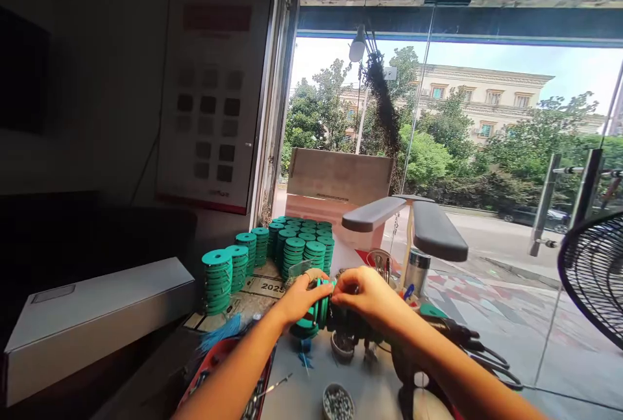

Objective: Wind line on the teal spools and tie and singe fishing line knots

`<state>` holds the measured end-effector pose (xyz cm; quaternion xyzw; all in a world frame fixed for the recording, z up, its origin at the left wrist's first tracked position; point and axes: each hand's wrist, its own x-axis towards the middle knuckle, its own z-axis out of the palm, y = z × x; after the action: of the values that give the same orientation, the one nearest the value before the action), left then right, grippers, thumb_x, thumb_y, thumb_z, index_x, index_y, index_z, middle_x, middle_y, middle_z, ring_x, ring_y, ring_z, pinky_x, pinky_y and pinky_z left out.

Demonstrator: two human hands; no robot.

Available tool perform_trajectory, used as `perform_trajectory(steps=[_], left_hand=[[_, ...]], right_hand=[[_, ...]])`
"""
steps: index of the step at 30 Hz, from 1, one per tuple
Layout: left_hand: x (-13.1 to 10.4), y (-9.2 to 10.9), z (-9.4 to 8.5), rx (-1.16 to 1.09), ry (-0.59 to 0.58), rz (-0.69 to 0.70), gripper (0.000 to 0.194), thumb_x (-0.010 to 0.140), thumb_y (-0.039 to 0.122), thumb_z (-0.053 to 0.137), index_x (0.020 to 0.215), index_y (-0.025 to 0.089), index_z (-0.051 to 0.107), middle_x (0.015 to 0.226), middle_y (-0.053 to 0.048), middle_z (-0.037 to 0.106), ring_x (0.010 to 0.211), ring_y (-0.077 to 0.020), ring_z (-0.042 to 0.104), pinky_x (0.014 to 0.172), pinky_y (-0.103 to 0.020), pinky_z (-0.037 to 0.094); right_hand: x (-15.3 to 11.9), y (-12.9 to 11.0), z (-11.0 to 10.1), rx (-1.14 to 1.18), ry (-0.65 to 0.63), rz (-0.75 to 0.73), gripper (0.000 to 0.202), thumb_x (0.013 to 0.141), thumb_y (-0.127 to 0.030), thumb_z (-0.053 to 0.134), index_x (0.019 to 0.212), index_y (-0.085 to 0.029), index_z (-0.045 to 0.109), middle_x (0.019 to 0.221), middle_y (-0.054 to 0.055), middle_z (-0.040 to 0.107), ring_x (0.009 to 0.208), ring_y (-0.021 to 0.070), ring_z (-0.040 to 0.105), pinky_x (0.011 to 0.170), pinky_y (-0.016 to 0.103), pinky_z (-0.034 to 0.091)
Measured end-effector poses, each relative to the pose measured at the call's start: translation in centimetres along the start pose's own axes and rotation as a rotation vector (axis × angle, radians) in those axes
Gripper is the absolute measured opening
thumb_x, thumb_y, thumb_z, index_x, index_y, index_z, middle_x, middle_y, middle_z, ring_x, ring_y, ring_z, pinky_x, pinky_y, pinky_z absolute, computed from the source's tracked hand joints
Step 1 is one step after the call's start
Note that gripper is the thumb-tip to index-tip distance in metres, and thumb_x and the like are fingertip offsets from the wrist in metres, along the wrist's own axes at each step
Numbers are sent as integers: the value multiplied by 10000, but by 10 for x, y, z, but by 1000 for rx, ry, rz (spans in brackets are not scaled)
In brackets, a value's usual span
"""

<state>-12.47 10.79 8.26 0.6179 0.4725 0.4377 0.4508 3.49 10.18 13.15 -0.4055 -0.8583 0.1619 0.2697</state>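
Note:
My left hand is wrapped over a set of green spools standing on edge at the centre of the view. Fingers of my right hand are pinched together at the right side of these spools; whatever lies between the fingertips is too small to make out. Dark equipment below the right hand is partly hidden by the hand and forearm. A small bowl sits just below the hands, and another bowl of small metallic pieces is nearer to me.
Stacks of green spools fill the table's back left. A red tray with small parts lies left, beside a white box. At right are a metal cup, a two-armed lamp, black-handled tools and a fan.

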Motion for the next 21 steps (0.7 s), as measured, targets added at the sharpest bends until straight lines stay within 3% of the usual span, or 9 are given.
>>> perform_trajectory(steps=[8, 17, 21], left_hand=[[0, 1, 3, -17, 3, 24, 341, 679, 470, 581, 896, 214, 523, 645, 60, 476, 531, -94, 420, 454, -204, 343], [2, 0, 3, -26, -1, 19, 370, 662, 502, 588, 894, 222, 518, 634, 61, 502, 537, -103, 443, 466, -210, 347], [6, -3, 3, -27, 7, -12, 385, 682, 559, 546, 840, 208, 528, 604, 72, 479, 499, -83, 428, 442, -191, 322]], right_hand=[[-10, 14, 14, 327, -45, -14, 111, 643, -243, 587, 579, -153, 571, 554, -21, 524, 506, 113, 454, 480, 211, 363], [-11, 10, 16, 222, 44, -53, 106, 635, -168, 603, 531, -164, 581, 577, -12, 517, 601, 155, 465, 580, 262, 329], [-6, 10, 12, 203, 17, -43, 92, 628, -161, 601, 543, -161, 566, 596, -9, 508, 632, 162, 460, 600, 268, 327]])
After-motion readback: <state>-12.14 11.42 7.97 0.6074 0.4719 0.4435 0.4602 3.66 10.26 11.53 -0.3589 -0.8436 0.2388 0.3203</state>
